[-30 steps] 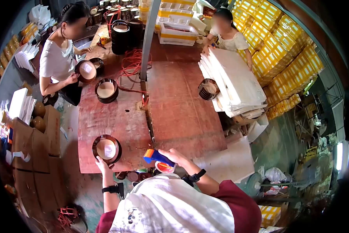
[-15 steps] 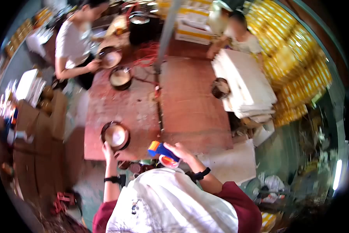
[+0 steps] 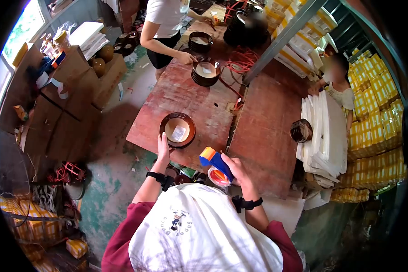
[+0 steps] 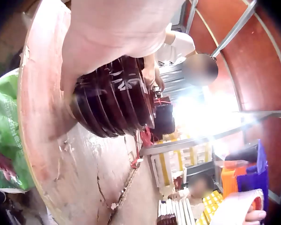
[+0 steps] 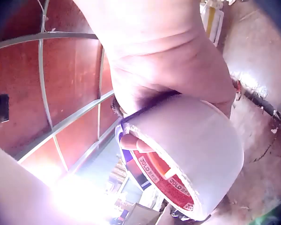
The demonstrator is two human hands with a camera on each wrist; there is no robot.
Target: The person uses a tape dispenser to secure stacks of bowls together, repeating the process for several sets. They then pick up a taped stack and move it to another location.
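Near the table's front left corner stands a stack of brown glazed bowls (image 3: 176, 142), a small white packet in its top bowl. My left hand (image 3: 163, 147) holds the stack's side, fingers along the wall under the rim. The left wrist view has the ridged stack (image 4: 112, 101) below my palm; some fingers are hidden behind it. To its right, my right hand (image 3: 235, 168) grips a blue and orange tape dispenser (image 3: 211, 157) over the table's near edge. A wide tape roll (image 5: 192, 140) with a red core fills the right wrist view, fingertips showing through the core.
Farther along the red wooden table (image 3: 190, 102), another person's hand (image 3: 186, 58) touches a second bowl stack (image 3: 205, 80). A metal post (image 3: 276, 43) rises beside red straps (image 3: 242, 62). White foam sheets (image 3: 324, 136) stand at right, by another person. Cardboard boxes (image 3: 70, 90) line the left.
The head view has turned left. The person across the table has set the bowl they held onto the second stack. My hands keep hold of the near stack and the tape dispenser.
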